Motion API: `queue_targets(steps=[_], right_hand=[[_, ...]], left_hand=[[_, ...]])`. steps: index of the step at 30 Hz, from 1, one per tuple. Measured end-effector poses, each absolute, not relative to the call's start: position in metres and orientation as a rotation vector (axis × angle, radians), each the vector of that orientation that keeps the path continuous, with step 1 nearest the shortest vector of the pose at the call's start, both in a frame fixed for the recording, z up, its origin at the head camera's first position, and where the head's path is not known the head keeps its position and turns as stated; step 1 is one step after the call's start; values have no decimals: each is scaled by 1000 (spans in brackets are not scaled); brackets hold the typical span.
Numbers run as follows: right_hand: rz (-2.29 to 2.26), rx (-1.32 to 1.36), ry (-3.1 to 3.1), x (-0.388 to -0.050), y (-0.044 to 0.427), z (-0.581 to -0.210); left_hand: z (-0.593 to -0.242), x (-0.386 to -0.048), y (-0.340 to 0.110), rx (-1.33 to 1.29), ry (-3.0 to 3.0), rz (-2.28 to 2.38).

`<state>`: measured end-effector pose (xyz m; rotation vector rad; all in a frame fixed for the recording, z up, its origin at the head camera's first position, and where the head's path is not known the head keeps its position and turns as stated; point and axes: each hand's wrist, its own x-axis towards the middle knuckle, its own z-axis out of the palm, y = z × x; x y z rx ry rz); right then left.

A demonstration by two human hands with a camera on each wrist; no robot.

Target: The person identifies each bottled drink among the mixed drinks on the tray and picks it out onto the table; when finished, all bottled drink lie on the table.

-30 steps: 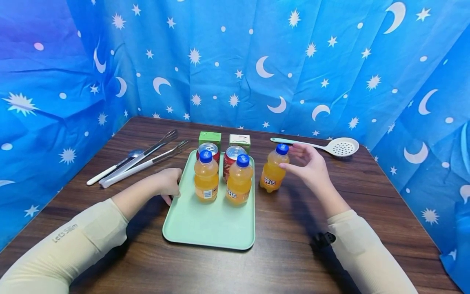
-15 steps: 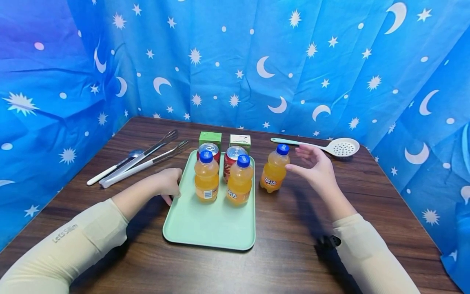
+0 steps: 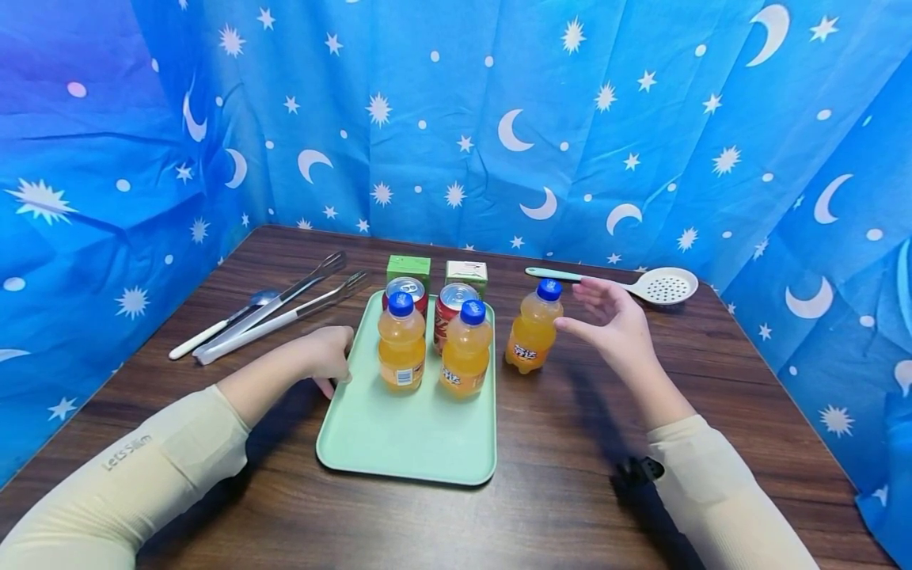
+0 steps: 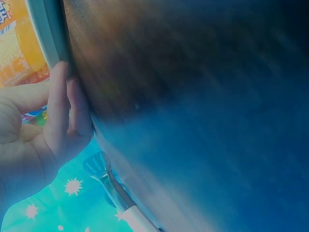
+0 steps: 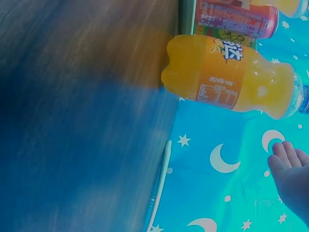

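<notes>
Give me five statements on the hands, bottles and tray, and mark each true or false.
1. The left hand holds the green tray by its edge. True.
2. Two orange drink bottles stand on the green tray. True.
3. Both hands are gripping bottles. False: the right hand holds nothing.
4. A third bottle stands on the table, beside the green tray. True.
5. Every bottle has a red cap. False: the caps are blue.

tray (image 3: 399,439): mint green | soda bottles (image 3: 530,328): orange, blue caps (image 3: 549,290) | soda cans (image 3: 442,326): red, silver tops (image 3: 458,296) | drink cartons (image 3: 409,267): green, one white-topped | skimmer (image 3: 666,286): white, dark-dotted, pale green handle (image 3: 552,274) | tongs (image 3: 256,330): silver-grey | table (image 3: 541,507): dark brown, wood-grained | curtain (image 3: 427,158): blue, turns purple upper left, carries white moons, stars, dots | sleeves (image 3: 128,499): cream, left shows grey lettering (image 3: 127,452)
</notes>
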<state>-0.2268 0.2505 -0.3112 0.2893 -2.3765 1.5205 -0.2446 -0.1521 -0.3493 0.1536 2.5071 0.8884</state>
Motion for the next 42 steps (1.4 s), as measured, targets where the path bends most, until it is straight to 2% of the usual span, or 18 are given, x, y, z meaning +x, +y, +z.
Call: queue_targets(steps=[42], right_hand=[[1525,492,-2209,-219,232,-286]], left_hand=[[-350,-245,-152,146,2500,901]])
